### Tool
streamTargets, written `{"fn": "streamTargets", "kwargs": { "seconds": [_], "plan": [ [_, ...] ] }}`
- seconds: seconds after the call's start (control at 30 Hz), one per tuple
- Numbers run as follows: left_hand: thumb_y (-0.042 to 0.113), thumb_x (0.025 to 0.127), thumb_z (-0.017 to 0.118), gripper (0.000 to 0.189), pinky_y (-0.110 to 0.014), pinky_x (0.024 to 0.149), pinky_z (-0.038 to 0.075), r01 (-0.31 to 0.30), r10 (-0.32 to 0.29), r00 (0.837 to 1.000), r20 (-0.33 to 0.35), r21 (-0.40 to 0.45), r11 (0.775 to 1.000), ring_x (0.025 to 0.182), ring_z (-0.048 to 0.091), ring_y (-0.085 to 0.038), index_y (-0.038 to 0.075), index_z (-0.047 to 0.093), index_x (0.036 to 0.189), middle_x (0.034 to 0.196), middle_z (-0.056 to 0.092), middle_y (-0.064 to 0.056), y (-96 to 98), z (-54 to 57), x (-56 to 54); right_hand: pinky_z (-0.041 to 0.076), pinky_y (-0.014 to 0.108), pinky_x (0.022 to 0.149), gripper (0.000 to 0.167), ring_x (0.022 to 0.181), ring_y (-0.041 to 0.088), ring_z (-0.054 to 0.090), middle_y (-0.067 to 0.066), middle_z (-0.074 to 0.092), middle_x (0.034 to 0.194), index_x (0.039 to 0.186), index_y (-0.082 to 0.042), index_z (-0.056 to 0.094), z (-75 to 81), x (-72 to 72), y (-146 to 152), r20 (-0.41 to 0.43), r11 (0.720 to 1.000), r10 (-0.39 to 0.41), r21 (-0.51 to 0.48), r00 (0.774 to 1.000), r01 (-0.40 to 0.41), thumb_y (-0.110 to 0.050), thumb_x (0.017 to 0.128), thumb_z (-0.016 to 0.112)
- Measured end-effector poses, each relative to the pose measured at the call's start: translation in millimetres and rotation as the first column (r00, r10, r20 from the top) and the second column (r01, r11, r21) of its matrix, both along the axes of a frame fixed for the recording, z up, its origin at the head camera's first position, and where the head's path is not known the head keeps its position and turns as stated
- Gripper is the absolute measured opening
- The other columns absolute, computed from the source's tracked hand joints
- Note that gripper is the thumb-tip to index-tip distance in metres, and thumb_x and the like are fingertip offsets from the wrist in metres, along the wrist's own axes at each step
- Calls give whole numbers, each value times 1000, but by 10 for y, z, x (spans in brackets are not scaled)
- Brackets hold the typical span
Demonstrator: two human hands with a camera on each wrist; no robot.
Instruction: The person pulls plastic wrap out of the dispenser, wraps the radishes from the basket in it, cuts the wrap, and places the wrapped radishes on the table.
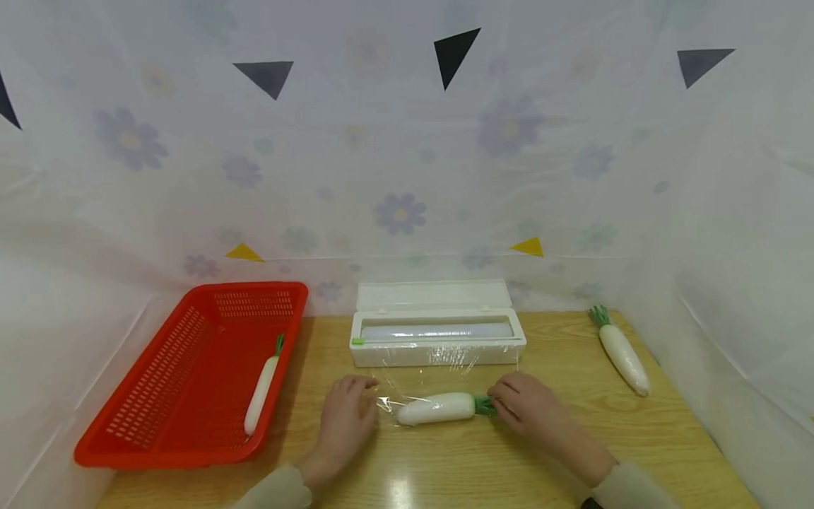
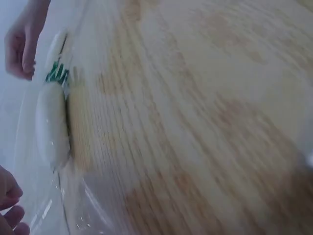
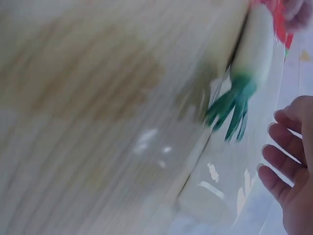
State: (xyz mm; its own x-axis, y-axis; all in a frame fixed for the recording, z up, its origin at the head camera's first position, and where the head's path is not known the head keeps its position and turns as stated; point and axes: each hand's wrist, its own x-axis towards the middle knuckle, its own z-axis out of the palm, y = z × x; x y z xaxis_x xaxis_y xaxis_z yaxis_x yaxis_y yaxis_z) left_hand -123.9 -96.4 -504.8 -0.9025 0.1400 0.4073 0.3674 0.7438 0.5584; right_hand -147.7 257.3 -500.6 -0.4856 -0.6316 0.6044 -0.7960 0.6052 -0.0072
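Not spotting any readable text here, tbh. The long white plastic box with its lid raised (image 1: 407,355) isn't showing a brand or numbers I'm able to read, the shiny clear plastic film (image 1: 386,404) and red plastic slotted basket (image 1: 203,382) aren't either, and the pale flower-printed sheet (image 1: 356,162) isn't displaying any legible lettering.

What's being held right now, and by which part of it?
The left hand and right hand don't hold the middle radish; whether either pinches the clear film cannot be told.
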Motion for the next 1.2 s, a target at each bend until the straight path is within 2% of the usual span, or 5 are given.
{"fn": "streamTargets", "kwargs": {
  "seconds": [0.1, 0.3, 0.7, 0.87, 1.2],
  "plan": [
    [7, 86, 78, 24, -43, 87, 51, 94, -124, 983, -138, -206, 974, 103, 63, -21, 11, 74, 110, 107, 70, -1, 198, 11, 62, 55, 38, 81, 13, 93, 19, 64, 0, 67, 102, 106, -9, 73, -40, 53, -133, -7, 997, 64, 39, 998, -64, -20, 99, 70],
    [18, 90, 79, 30, -40, 94, 51, 249, -308, 943, -129, -340, 907, 108, 65, -20, 11, 71, 118, 113, 70, -1, 522, 8, 62, 55, 45, 95, 47, 112, 25, 67, 6, 69, 123, 129, -7, 69, -39, 120, -342, 107, 984, -39, 175, 994, 19, -19, 86, 84],
    [23, 90, 80, 30, -38, 96, 52, 235, -288, 953, -94, -372, 898, 104, 65, -21, 10, 72, 115, 113, 74, -3, 662, -9, 35, 54, 47, 97, 42, 112, 26, 66, 6, 69, 123, 127, -7, 70, -40, 199, -392, 135, 978, -68, 203, 989, 39, -21, 89, 81],
    [26, 90, 81, 34, -36, 93, 51, 195, -276, 952, -134, -429, 882, 102, 64, -19, 10, 72, 118, 113, 74, -1, 646, -27, 46, 54, 48, 99, 44, 113, 27, 66, 7, 69, 124, 129, -5, 69, -60, 221, -393, 142, 980, -77, 194, 987, 49, -22, 90, 81],
    [30, 88, 83, 44, -37, 88, 47, 161, -211, 977, -38, -517, 841, 106, 61, -20, 11, 67, 125, 117, 72, -2, 690, -10, 24, 54, 49, 98, 53, 110, 26, 66, 7, 69, 122, 133, -2, 66, -77, 184, -457, 131, 973, -136, 205, 982, 107, -25, 89, 83]
  ]
}}
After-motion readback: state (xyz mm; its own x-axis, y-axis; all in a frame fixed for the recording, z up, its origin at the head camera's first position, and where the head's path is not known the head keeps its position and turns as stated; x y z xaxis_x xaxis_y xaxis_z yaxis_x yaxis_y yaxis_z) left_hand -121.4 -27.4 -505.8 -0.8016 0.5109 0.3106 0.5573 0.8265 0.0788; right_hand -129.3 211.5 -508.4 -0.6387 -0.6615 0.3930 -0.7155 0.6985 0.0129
